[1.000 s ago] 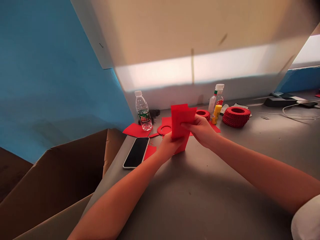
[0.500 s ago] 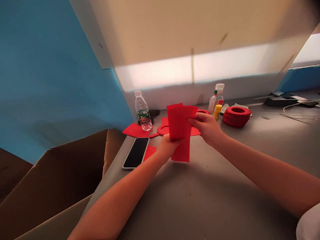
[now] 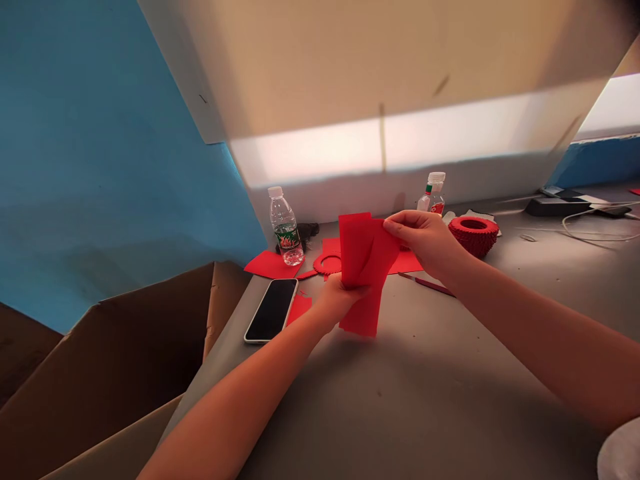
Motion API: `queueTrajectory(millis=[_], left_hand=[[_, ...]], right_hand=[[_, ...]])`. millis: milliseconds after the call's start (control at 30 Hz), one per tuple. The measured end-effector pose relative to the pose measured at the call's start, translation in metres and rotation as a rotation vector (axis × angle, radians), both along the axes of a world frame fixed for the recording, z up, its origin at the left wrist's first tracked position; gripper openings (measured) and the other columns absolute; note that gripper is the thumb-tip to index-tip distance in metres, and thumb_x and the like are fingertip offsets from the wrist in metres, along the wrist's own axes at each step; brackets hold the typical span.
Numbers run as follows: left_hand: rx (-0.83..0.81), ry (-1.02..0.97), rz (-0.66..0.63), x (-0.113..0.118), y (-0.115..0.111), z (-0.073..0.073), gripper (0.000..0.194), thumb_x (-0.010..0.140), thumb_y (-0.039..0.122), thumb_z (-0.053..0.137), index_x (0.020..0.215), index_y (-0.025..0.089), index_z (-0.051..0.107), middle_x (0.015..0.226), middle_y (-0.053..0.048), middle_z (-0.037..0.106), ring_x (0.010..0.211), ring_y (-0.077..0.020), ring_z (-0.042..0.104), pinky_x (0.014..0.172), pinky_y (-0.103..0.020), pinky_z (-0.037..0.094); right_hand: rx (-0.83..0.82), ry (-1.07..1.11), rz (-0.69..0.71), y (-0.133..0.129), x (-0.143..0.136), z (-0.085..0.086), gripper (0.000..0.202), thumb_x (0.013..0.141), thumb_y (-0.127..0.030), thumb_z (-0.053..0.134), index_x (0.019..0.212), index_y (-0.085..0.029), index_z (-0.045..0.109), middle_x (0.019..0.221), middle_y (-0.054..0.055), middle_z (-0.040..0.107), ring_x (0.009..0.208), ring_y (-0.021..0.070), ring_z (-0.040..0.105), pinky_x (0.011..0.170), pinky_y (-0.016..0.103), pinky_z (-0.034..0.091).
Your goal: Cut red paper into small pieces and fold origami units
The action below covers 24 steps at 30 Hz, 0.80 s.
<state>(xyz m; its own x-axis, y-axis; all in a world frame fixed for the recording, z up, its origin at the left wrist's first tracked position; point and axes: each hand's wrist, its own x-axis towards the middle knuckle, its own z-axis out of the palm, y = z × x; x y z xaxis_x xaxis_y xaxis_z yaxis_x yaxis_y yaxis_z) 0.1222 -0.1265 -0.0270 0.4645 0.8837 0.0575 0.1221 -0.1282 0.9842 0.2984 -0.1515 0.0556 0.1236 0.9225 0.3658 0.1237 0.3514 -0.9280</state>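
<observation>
Red paper strips [image 3: 356, 250] are held upright above the grey table, overlapping one another and slightly fanned at the top. My left hand [image 3: 340, 297] is closed around their lower middle, thumb across the front. With thumb and fingertips, my right hand [image 3: 419, 235] pinches the upper right corner of the strip on the right, which bends away from the other. How many strips there are I cannot tell. Behind them on the table lie a red ring with a toothed edge [image 3: 327, 264] and a flat red sheet [image 3: 407, 263], both partly hidden.
A phone [image 3: 271, 311] lies at the left, near a water bottle [image 3: 289, 233] on red paper. Small bottles [image 3: 436, 190] and a stack of red toothed rings [image 3: 473, 239] stand at the back right. Cables [image 3: 583, 223] lie beyond. An open cardboard box [image 3: 150, 333] is beside the table.
My right hand has pulled the right strip's top outward to the right, so a gap shows between the strips. A dark red, thin tool on the table now shows below my right hand.
</observation>
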Motion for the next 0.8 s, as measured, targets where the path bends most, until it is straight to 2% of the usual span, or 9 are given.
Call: queueTrajectory(millis=[133, 300, 433, 500, 567, 667, 700, 733, 800], left_hand=[[0.011, -0.027, 0.012, 0.000, 0.002, -0.001, 0.020, 0.065, 0.026, 0.067, 0.082, 0.017, 0.063, 0.084, -0.004, 0.063, 0.081, -0.0227, 0.056, 0.071, -0.034, 0.044], [0.012, -0.053, 0.011, 0.000, 0.003, -0.003, 0.021, 0.066, 0.026, 0.066, 0.084, 0.017, 0.062, 0.085, -0.004, 0.063, 0.081, -0.0227, 0.056, 0.070, -0.033, 0.043], [-0.010, -0.059, 0.016, 0.001, 0.004, -0.004, 0.020, 0.066, 0.026, 0.065, 0.083, 0.016, 0.062, 0.083, -0.004, 0.063, 0.078, -0.0209, 0.056, 0.068, -0.033, 0.044], [-0.020, -0.062, 0.029, 0.001, 0.004, -0.005, 0.019, 0.067, 0.027, 0.065, 0.082, 0.017, 0.061, 0.082, -0.004, 0.062, 0.076, -0.0200, 0.056, 0.067, -0.033, 0.044], [-0.023, -0.073, 0.044, 0.001, 0.003, -0.004, 0.018, 0.068, 0.027, 0.064, 0.082, 0.017, 0.061, 0.082, -0.004, 0.062, 0.074, -0.0190, 0.056, 0.066, -0.032, 0.044], [-0.051, -0.117, 0.025, 0.001, 0.000, -0.001, 0.016, 0.069, 0.026, 0.063, 0.081, 0.017, 0.059, 0.079, -0.003, 0.061, 0.070, -0.0180, 0.057, 0.063, -0.031, 0.045], [-0.062, -0.128, 0.013, 0.001, -0.002, 0.001, 0.015, 0.069, 0.026, 0.062, 0.080, 0.016, 0.059, 0.077, -0.003, 0.061, 0.069, -0.0179, 0.057, 0.062, -0.031, 0.045], [-0.071, -0.136, 0.003, 0.001, -0.003, 0.003, 0.014, 0.069, 0.025, 0.062, 0.079, 0.015, 0.059, 0.075, -0.003, 0.061, 0.068, -0.0178, 0.057, 0.062, -0.031, 0.045], [-0.070, -0.134, -0.030, 0.002, -0.006, 0.006, 0.015, 0.068, 0.023, 0.061, 0.080, 0.014, 0.061, 0.077, -0.004, 0.062, 0.072, -0.0185, 0.057, 0.065, -0.032, 0.045]], right_hand=[[-0.102, 0.168, 0.119, -0.001, 0.000, -0.001, 0.017, 0.063, -0.033, 0.070, 0.075, -0.021, 0.066, 0.074, 0.001, 0.063, 0.066, 0.0142, 0.057, 0.062, 0.031, 0.045], [-0.066, 0.168, 0.077, -0.001, 0.000, -0.001, 0.019, 0.063, -0.031, 0.070, 0.079, -0.021, 0.068, 0.077, 0.002, 0.064, 0.070, 0.0151, 0.058, 0.065, 0.031, 0.046], [-0.035, 0.122, 0.043, -0.002, 0.003, -0.001, 0.019, 0.064, -0.035, 0.069, 0.075, -0.019, 0.067, 0.077, 0.003, 0.064, 0.073, 0.0155, 0.058, 0.067, 0.031, 0.047], [0.005, 0.116, 0.039, -0.003, 0.004, -0.002, 0.023, 0.066, -0.038, 0.067, 0.080, -0.019, 0.067, 0.079, 0.004, 0.065, 0.075, 0.0159, 0.059, 0.068, 0.032, 0.047], [0.046, 0.161, 0.086, -0.004, 0.002, -0.006, 0.033, 0.070, -0.040, 0.063, 0.099, -0.024, 0.063, 0.092, 0.004, 0.065, 0.083, 0.0163, 0.059, 0.073, 0.033, 0.047], [0.006, 0.230, 0.225, -0.004, -0.004, -0.020, 0.055, 0.071, -0.037, 0.063, 0.122, -0.034, 0.045, 0.110, 0.002, 0.061, 0.093, 0.0156, 0.058, 0.081, 0.035, 0.045], [-0.030, 0.234, 0.274, -0.004, -0.007, -0.025, 0.057, 0.070, -0.035, 0.065, 0.123, -0.035, 0.044, 0.109, 0.001, 0.061, 0.094, 0.0157, 0.058, 0.081, 0.035, 0.044], [-0.055, 0.226, 0.318, -0.003, -0.011, -0.030, 0.053, 0.068, -0.033, 0.067, 0.119, -0.032, 0.049, 0.108, 0.002, 0.062, 0.095, 0.0165, 0.057, 0.081, 0.035, 0.044], [-0.112, 0.167, 0.380, -0.001, -0.017, -0.037, 0.038, 0.066, -0.029, 0.069, 0.103, -0.025, 0.060, 0.100, 0.003, 0.065, 0.092, 0.0180, 0.058, 0.078, 0.033, 0.045]])
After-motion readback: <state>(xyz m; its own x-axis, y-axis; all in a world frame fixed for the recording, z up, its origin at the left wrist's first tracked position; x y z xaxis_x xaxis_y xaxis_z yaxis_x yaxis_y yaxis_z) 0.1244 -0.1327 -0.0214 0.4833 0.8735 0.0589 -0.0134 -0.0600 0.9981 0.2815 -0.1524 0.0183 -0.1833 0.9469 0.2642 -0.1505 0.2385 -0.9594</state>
